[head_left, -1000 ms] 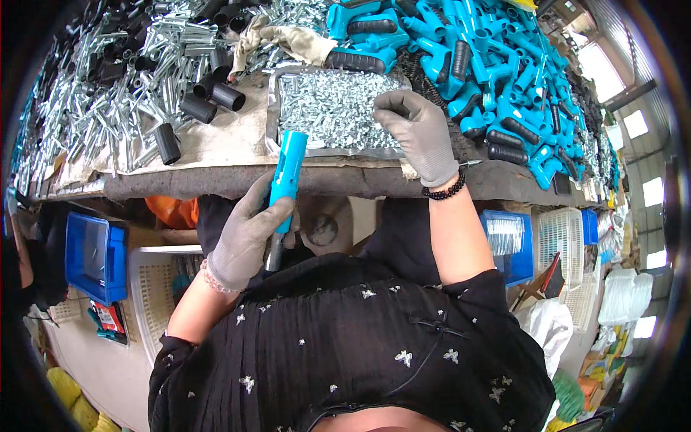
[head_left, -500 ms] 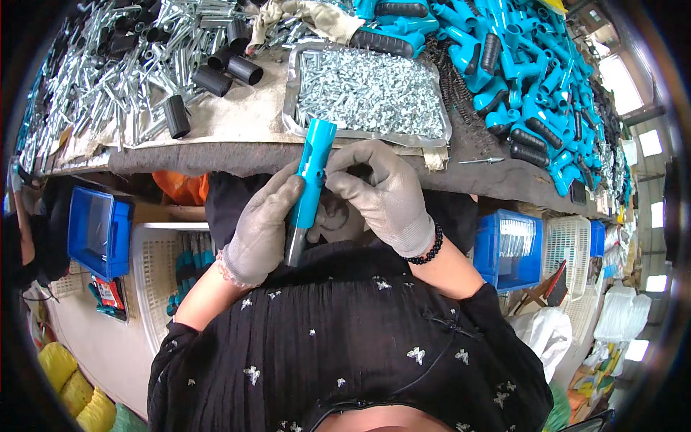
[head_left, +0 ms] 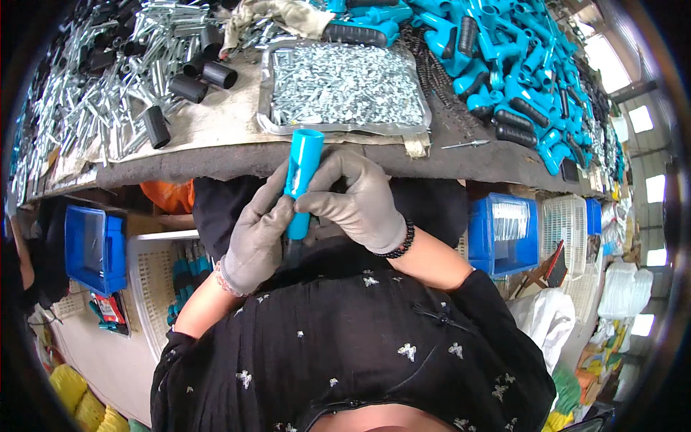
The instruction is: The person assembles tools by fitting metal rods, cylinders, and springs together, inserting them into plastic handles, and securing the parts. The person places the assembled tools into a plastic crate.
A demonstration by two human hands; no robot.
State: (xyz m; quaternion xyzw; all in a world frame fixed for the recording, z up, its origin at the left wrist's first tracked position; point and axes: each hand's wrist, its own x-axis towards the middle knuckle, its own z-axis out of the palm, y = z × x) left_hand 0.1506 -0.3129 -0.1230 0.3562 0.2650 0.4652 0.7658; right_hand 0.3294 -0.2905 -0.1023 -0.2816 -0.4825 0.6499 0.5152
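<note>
Before the bench edge (head_left: 165, 165), your left hand (head_left: 252, 245) wraps the blue tube (head_left: 306, 155); a loose hold could let it turn. Your right hand (head_left: 360, 205) has thumb and fingertips at the tube's side; whether they pinch a small part is hidden, and a slack pinch could drop one. Farther right, a metal rod (head_left: 465, 144), if bumped, could roll off

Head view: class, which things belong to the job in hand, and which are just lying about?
Job in hand:
glossy blue hollow tube, in the grey-gloved left hand
grey-gloved right hand, at the tube
probably the grey tray of small silvery metal pieces

Apparently lying about:
cream cloth glove
crumpled white sack
rectangular blue plastic bin, right
</note>
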